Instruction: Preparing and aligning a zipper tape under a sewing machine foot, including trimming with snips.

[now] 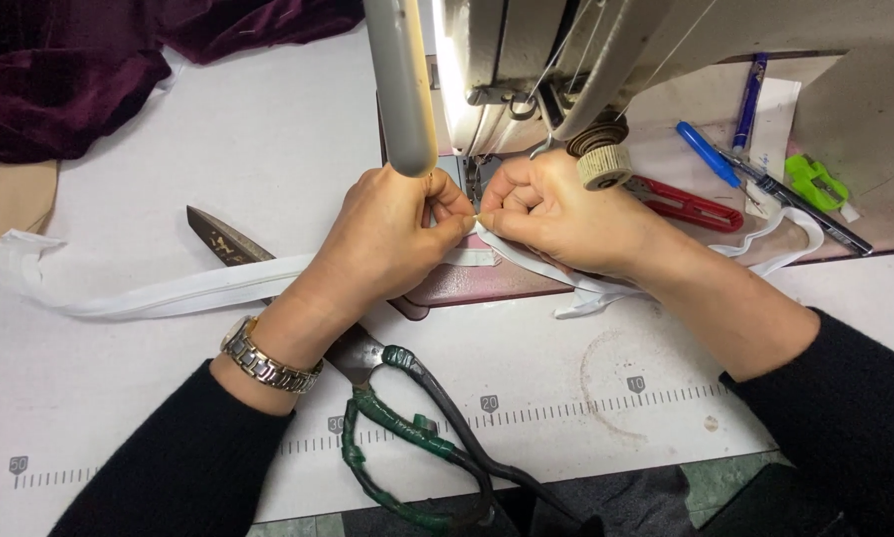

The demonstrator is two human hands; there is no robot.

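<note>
Both hands pinch white tape (pixel 169 290) just in front of sewing machine (pixel 527 80) needle: left hand (pixel 392 234) & right hand (pixel 551 214) fingertips meet on it. Tape runs left-right across worktop (pixel 268 149); both equally near.

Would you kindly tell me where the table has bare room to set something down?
Bare table lies left of the machine, between maroon fabric and white tape. Another patch sits between the shears and right hand. Right of the machine, pens and clippers crowd it.
</note>
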